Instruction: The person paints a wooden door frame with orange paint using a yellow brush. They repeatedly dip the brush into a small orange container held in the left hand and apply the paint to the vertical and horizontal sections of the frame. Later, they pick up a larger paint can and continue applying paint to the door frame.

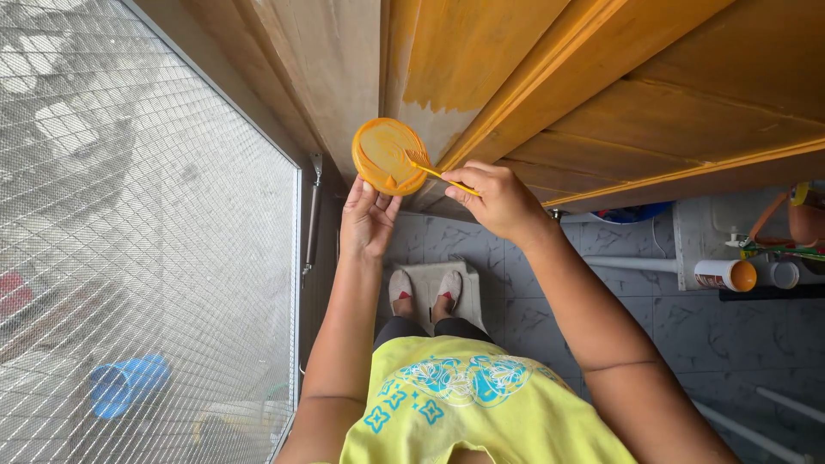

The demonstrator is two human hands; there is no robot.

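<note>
Head view: the left hand (368, 219) is raised, fingers curled under the rim of a round lid (388, 156) coated in orange paint, holding it flat against the edge of the wooden door (705, 112). The right hand (501, 200) pinches a thin yellow-handled brush (440, 174), its tip on the lid. The mesh screen (146, 223) crowds the left; grey tiled floor (550, 292) lies open below.

i'm wearing a yellow shirt (481, 404) printed with turquoise flowers, holding an orange-coated round lid (388, 155) and yellow brush (440, 174); grey marbled floor tiles (533, 283) are showing below.
</note>
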